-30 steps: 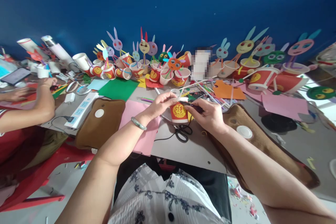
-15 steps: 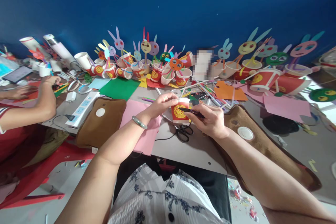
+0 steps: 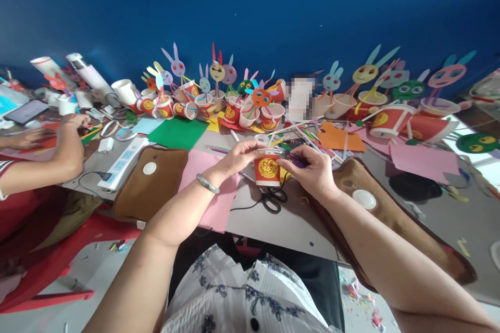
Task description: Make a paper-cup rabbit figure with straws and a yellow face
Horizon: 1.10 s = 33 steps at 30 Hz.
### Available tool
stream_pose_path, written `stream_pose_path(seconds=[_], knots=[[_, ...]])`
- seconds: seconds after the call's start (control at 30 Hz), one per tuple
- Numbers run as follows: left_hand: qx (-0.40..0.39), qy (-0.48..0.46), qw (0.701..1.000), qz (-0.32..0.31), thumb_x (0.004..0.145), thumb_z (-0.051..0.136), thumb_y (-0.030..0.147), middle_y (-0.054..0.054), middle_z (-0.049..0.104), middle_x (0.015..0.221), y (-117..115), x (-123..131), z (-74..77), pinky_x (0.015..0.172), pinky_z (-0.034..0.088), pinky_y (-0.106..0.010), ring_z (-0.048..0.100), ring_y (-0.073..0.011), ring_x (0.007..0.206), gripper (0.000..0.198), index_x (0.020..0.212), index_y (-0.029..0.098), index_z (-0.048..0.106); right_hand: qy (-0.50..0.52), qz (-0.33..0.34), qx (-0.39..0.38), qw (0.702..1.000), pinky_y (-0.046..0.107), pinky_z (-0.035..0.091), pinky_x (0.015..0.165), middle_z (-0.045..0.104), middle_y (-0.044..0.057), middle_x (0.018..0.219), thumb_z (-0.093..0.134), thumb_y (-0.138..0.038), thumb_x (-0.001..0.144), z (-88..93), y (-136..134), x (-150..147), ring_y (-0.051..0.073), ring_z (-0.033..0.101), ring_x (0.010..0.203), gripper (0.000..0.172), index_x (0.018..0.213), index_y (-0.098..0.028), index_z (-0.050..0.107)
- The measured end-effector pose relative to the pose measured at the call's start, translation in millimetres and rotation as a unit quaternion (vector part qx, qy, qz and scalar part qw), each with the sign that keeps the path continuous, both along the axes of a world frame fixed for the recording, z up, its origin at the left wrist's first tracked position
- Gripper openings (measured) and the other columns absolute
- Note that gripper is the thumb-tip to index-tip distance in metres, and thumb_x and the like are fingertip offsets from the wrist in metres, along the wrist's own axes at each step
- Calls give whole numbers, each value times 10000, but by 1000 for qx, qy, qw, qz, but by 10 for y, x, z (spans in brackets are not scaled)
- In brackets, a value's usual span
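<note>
A red paper cup [image 3: 267,169] with a gold emblem stands upside down on the table in front of me. My left hand [image 3: 238,157] pinches its upper left edge, fingers closed on it. My right hand [image 3: 312,173] is closed round a dark, thin tool [image 3: 294,157] whose tip rests at the cup's top right. Black scissors [image 3: 273,198] lie on the table just below the cup. A pink paper sheet [image 3: 213,187] lies under my left wrist, which wears a green bangle.
Rows of paper-cup rabbits [image 3: 250,99] line the back of the table against the blue wall. A brown pouch [image 3: 150,182] and a white power strip [image 3: 123,162] lie at left, another brown pouch [image 3: 390,213] at right. Another person's arm [image 3: 47,158] rests at the far left.
My right hand has moved up a little, bringing the dark tool from the cup's side to its top edge. My left hand stays on the cup.
</note>
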<state>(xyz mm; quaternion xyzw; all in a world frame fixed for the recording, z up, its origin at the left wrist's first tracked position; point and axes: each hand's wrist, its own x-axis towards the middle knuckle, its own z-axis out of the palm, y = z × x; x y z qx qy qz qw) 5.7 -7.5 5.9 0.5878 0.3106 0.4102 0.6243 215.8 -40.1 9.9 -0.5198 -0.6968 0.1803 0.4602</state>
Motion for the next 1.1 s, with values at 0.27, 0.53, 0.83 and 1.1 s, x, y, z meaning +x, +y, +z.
stream_pose_path(seconds=[0.27, 0.53, 0.83, 1.1], knots=[[16, 0, 1000, 16, 804, 788, 412, -38, 695, 940, -40, -3, -2, 830, 519, -286, 643, -170, 911, 307, 966, 166, 701, -30, 13, 8, 999, 262, 342, 506, 547, -4, 563, 737, -649, 760, -65, 24, -21, 117, 425, 531, 483, 670, -201, 581], [59, 0, 998, 20, 816, 766, 396, -59, 716, 996, -7, 2, -54, 893, 511, -310, 657, -182, 969, 272, 960, 170, 718, -36, 22, -8, 999, 260, 348, 516, 547, -9, 574, 724, -637, 782, -106, 56, 2, 118, 422, 545, 470, 681, -197, 593], [0, -25, 999, 22, 786, 798, 407, -61, 722, 990, -22, -21, -19, 810, 536, -300, 674, -171, 886, 341, 1010, 160, 724, 14, 10, -39, 999, 257, 341, 516, 530, -16, 579, 779, -626, 728, -76, 74, 11, 108, 411, 553, 491, 647, -188, 573], [-1, -7, 1000, 7, 783, 809, 419, -91, 738, 1017, -64, 17, -27, 839, 533, -320, 683, -193, 922, 350, 987, 144, 738, 125, 158, -191, 961, 264, 445, 593, 670, 16, 731, 738, -645, 777, -124, 112, 39, 147, 572, 655, 478, 831, -170, 713]])
